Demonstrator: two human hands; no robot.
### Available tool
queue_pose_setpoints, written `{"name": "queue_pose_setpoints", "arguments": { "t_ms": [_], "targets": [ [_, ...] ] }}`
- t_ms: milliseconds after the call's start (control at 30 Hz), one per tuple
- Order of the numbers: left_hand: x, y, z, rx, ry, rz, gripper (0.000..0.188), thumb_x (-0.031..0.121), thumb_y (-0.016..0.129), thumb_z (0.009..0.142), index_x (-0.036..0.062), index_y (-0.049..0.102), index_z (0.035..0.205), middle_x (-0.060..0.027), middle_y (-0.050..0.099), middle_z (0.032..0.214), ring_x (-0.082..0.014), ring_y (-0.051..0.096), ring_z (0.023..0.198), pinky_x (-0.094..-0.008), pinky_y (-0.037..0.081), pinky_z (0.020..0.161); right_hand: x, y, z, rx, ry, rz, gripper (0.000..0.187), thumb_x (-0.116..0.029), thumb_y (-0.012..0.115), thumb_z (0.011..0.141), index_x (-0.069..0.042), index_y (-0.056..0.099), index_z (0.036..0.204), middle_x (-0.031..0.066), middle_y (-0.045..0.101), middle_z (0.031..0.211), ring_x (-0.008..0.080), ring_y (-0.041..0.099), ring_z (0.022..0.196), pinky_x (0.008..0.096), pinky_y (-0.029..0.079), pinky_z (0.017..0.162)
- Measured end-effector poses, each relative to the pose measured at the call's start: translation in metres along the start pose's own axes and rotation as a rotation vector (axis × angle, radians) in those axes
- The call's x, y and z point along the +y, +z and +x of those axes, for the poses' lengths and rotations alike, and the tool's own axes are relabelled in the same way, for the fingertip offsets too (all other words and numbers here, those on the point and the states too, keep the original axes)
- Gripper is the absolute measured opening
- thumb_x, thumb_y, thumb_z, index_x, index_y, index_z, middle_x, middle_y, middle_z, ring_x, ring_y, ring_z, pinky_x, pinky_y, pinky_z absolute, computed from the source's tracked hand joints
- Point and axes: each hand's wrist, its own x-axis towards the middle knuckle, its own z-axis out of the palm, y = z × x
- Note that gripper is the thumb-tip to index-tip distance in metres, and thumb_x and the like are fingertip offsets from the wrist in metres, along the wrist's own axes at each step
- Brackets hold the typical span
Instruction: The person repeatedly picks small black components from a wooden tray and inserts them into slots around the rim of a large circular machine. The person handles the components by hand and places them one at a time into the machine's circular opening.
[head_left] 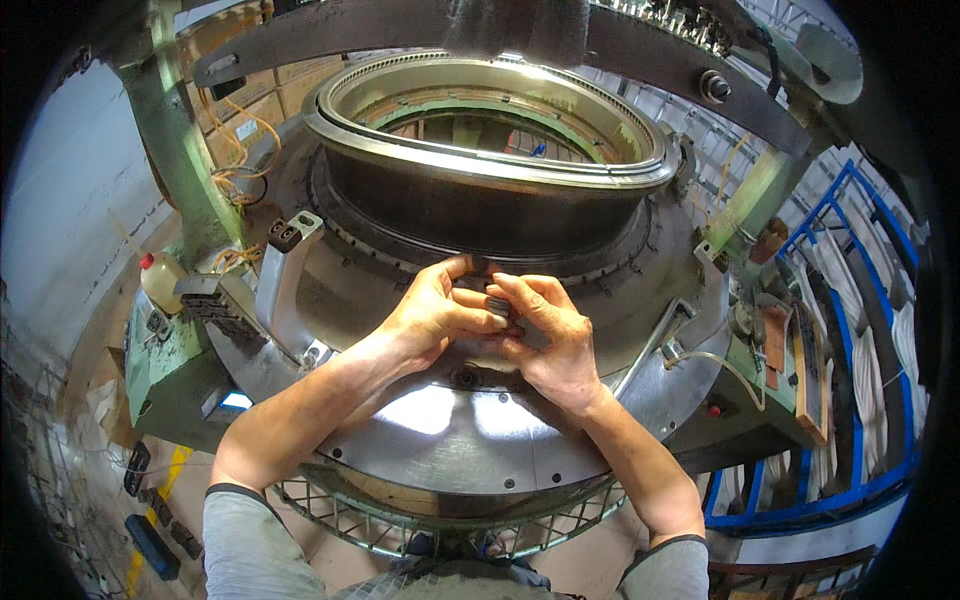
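In front of the large metal ring, my left hand (440, 308) and my right hand (553, 338) meet with curled fingers. Between their fingertips is a small dark ribbed piece (497, 306), which looks like metal; the fingers cover much of it. Its exact kind is not clear. The fingertips of my left hand are blackened. Behind the hands stands the dark cylinder (470, 205) of a round machine, topped by the shiny toothed ring (500, 158). Beneath my wrists lies the machine's curved metal plate (455, 425).
Green posts (185, 150) flank the machine, and a dark beam (380, 30) crosses above. On the left stands a red-capped bottle (162, 280) near cables. A blue rack (850, 330) holding white material is at the right. Small dark blocks (290, 232) sit on a bracket.
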Motion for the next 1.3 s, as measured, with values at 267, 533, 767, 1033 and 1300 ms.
{"name": "queue_pose_setpoints", "arguments": {
  "t_ms": [267,533,767,1033,1300],
  "targets": [
    [0.004,0.005,-0.005,-0.022,0.021,0.107,0.079,-0.012,0.083,0.079,-0.0100,0.041,0.147,-0.0251,0.075,0.115,-0.0271,0.077,0.104,-0.0385,0.063,0.093,-0.009,-0.003,0.007,-0.064,0.058,-0.045,0.071,0.001,0.089,0.073,-0.008,0.068,0.140,0.0117,0.071,0.122,0.0252,0.072,0.114,0.0357,0.061,0.093],
    [0.005,-0.004,-0.001,0.155,-0.018,0.215,0.044,-0.003,0.081,0.087,-0.0086,0.064,0.127,-0.0224,0.074,0.112,-0.0356,0.078,0.101,-0.0471,0.067,0.093,0.006,-0.092,-0.083,0.711,-0.175,-0.110,0.019,-0.008,0.075,0.098,-0.003,0.071,0.115,0.0114,0.076,0.108,0.0172,0.071,0.096,0.0294,0.056,0.084],
    [-0.008,-0.006,0.007,0.113,-0.043,0.158,0.034,-0.009,0.082,0.083,-0.0029,0.071,0.115,-0.0204,0.075,0.107,-0.0342,0.079,0.096,-0.0431,0.071,0.084,0.160,-0.162,-0.294,1.494,0.863,-0.211,0.043,-0.004,0.062,0.101,0.000,0.057,0.143,0.0108,0.065,0.118,0.0213,0.061,0.104,0.0358,0.052,0.091],
    [-0.005,0.003,0.001,0.144,-0.076,0.303,0.043,-0.004,0.082,0.086,-0.0050,0.064,0.125,-0.0205,0.075,0.109,-0.0315,0.078,0.098,-0.0391,0.068,0.086,0.343,-0.182,-0.333,1.050,0.745,-0.493,0.069,-0.006,0.062,0.098,0.008,0.033,0.159,0.0242,0.043,0.160,0.0414,0.042,0.146,0.0406,0.028,0.125],
    [-0.004,-0.002,0.004,0.094,-0.126,0.122,0.034,-0.009,0.082,0.084,-0.0056,0.067,0.115,-0.0208,0.074,0.105,-0.0346,0.079,0.100,-0.0446,0.068,0.092,0.316,-0.183,-0.284,1.109,0.697,0.018,0.065,-0.006,0.063,0.098,0.007,0.038,0.156,0.0228,0.048,0.155,0.0396,0.048,0.138,0.0421,0.035,0.118]
  ]
}}
